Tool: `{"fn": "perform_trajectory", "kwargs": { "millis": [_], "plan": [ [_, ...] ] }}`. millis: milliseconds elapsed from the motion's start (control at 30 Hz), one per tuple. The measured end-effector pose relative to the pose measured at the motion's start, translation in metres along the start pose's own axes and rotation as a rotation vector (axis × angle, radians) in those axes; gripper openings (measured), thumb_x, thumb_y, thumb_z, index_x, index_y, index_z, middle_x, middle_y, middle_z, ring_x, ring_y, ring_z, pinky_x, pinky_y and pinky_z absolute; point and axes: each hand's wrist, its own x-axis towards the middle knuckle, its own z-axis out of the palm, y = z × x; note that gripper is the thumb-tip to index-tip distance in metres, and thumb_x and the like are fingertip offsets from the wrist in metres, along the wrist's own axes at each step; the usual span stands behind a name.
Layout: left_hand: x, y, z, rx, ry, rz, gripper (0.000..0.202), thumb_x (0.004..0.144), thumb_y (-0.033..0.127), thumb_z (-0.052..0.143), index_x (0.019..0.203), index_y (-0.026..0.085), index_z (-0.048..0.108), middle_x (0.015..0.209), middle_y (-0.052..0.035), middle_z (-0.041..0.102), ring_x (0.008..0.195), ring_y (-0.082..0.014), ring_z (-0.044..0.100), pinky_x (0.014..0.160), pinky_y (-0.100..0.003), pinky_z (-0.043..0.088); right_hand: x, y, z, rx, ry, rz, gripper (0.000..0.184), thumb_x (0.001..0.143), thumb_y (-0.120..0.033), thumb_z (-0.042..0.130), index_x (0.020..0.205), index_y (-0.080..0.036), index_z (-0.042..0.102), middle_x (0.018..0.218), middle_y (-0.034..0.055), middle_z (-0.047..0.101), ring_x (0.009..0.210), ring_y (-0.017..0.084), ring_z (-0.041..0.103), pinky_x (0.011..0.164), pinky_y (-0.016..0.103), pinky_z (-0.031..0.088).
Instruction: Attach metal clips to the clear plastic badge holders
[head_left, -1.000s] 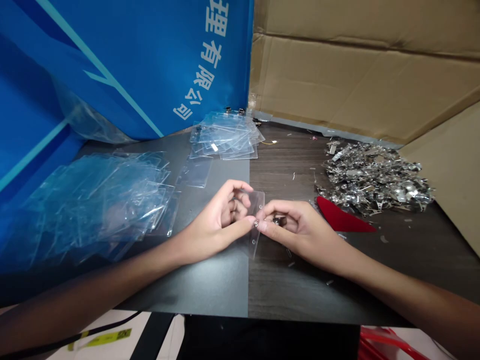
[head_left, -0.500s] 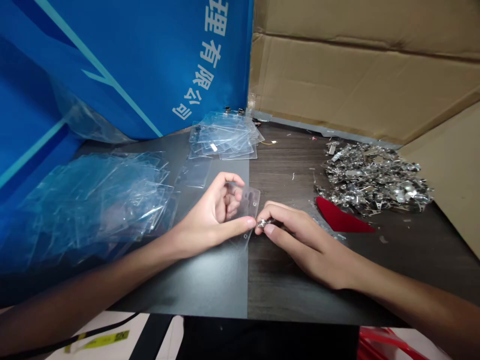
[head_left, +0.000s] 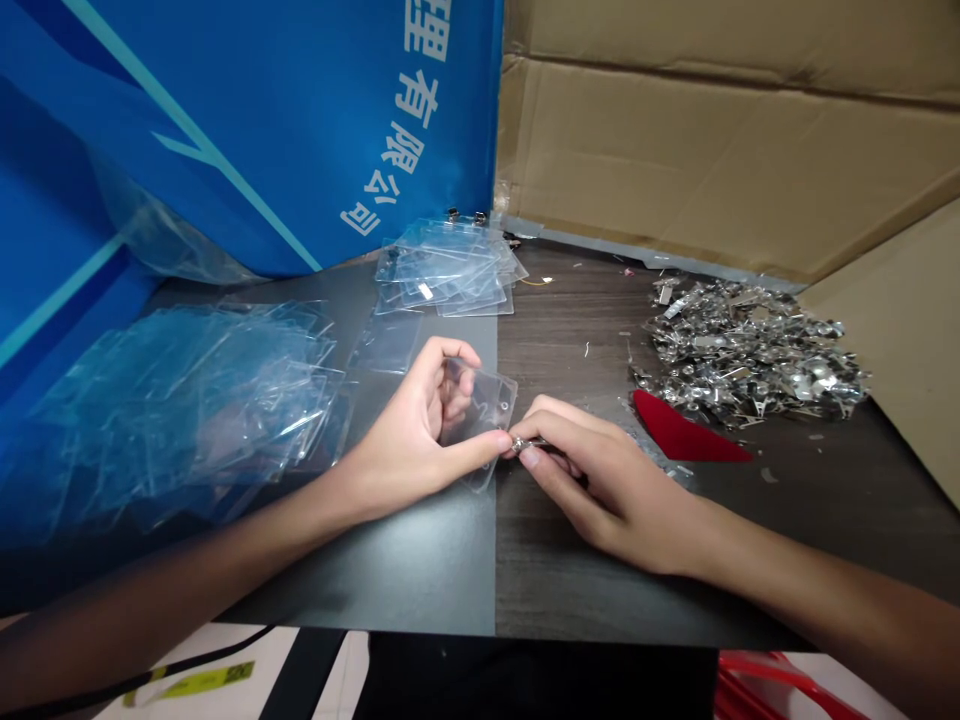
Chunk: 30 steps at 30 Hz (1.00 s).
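Observation:
My left hand [head_left: 424, 430] grips a clear plastic badge holder [head_left: 487, 400] between thumb and curled fingers; small holes show along its right edge. Pinched in my right hand [head_left: 600, 470] is a small shiny metal clip [head_left: 521, 445], right at that edge beside my left thumb. Whether the clip is fastened to the holder I cannot tell, since fingers cover part of it. To the left spreads a large heap of clear badge holders [head_left: 225, 390]. A pile of metal clips [head_left: 750, 350] lies at the right.
Behind the hands is a smaller stack of clear holders [head_left: 450, 265]. A red piece of material [head_left: 686, 428] lies before the clip pile. A blue printed panel [head_left: 262, 130] and a cardboard sheet [head_left: 712, 150] stand along the back of the dark table [head_left: 637, 610].
The clip in my right hand has shifted slightly left, up against the holder's edge. The holder has tilted a little in my left hand.

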Motion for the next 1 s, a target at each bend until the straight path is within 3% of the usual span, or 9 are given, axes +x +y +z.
{"fn": "perform_trajectory", "kwargs": {
  "millis": [200, 400, 600, 800, 1000],
  "plan": [
    [-0.003, 0.002, 0.005, 0.082, 0.082, 0.064, 0.063, 0.075, 0.022, 0.092, 0.118, 0.026, 0.047, 0.1, 0.0028, 0.044, 0.087, -0.0142, 0.045, 0.078, -0.029, 0.041, 0.0, -0.002, -0.001, -0.011, -0.019, 0.051, 0.004, 0.11, -0.025, 0.06, 0.106, -0.022, 0.062, 0.1, 0.0047, 0.063, 0.085, 0.018, 0.059, 0.076, 0.032, 0.048],
    [-0.007, 0.0, 0.008, 0.164, 0.136, 0.176, 0.06, 0.08, 0.024, 0.093, 0.12, 0.027, 0.049, 0.105, 0.0004, 0.048, 0.095, -0.0162, 0.051, 0.084, -0.03, 0.045, 0.003, 0.0, 0.0, -0.023, 0.05, 0.044, 0.013, 0.111, -0.021, 0.058, 0.102, -0.019, 0.067, 0.092, 0.0025, 0.063, 0.078, 0.015, 0.057, 0.072, 0.029, 0.044],
    [-0.004, 0.003, 0.005, 0.118, 0.073, 0.184, 0.061, 0.08, 0.026, 0.094, 0.121, 0.027, 0.048, 0.106, -0.0004, 0.046, 0.095, -0.0171, 0.05, 0.084, -0.031, 0.045, 0.004, -0.002, -0.002, -0.019, 0.086, 0.026, 0.016, 0.109, -0.019, 0.06, 0.095, -0.018, 0.068, 0.085, 0.0005, 0.061, 0.074, 0.013, 0.055, 0.068, 0.027, 0.042],
    [-0.005, 0.005, -0.006, 0.023, -0.038, 0.123, 0.05, 0.096, 0.034, 0.08, 0.134, 0.025, 0.048, 0.109, -0.003, 0.05, 0.092, -0.017, 0.049, 0.082, -0.031, 0.043, 0.006, -0.003, -0.007, 0.001, 0.095, 0.091, 0.021, 0.107, -0.018, 0.062, 0.087, -0.021, 0.062, 0.082, -0.0009, 0.059, 0.074, 0.014, 0.053, 0.068, 0.029, 0.04],
    [0.003, -0.001, -0.014, -0.157, -0.051, 0.065, 0.047, 0.097, 0.03, 0.081, 0.132, 0.025, 0.05, 0.095, 0.0009, 0.054, 0.081, -0.0144, 0.049, 0.074, -0.029, 0.039, 0.007, -0.005, -0.007, 0.028, 0.092, 0.11, 0.022, 0.105, -0.018, 0.061, 0.084, -0.022, 0.058, 0.081, -0.0015, 0.057, 0.073, 0.014, 0.052, 0.069, 0.029, 0.04]
  ]
}}
